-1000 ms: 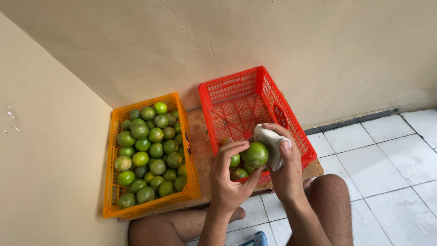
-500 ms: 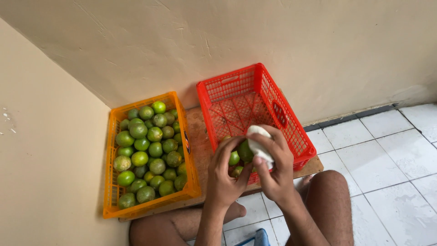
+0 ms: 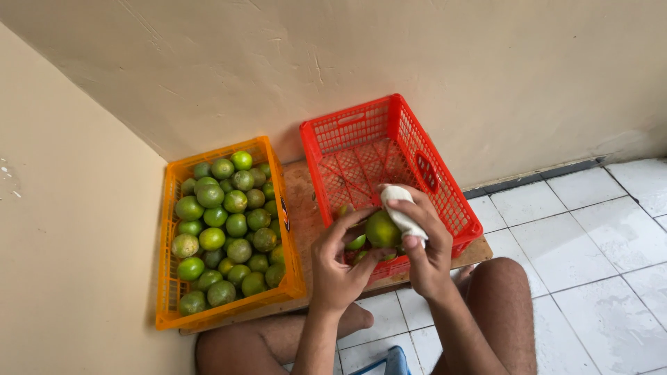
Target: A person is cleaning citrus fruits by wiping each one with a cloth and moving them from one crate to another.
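Note:
My left hand (image 3: 338, 267) cradles a round green citrus fruit (image 3: 383, 228) from the left and below. My right hand (image 3: 424, 244) presses a white cloth (image 3: 401, 211) against the fruit's right side. Both hands hover over the near end of a red plastic crate (image 3: 361, 132), where a few more green fruits (image 3: 357, 244) lie partly hidden behind my fingers. The rest of the red crate's mesh floor is bare.
An orange plastic crate (image 3: 169, 278) on the left is full of several green fruits (image 3: 229, 226). Both crates rest on a wooden board (image 3: 302, 201) in a corner of beige walls. White floor tiles (image 3: 597, 250) lie to the right; my bare knees are below.
The cloth has slid over the fruit, covering its front half a second ago and now sitting on its right side. My hands stayed over the red crate's near end.

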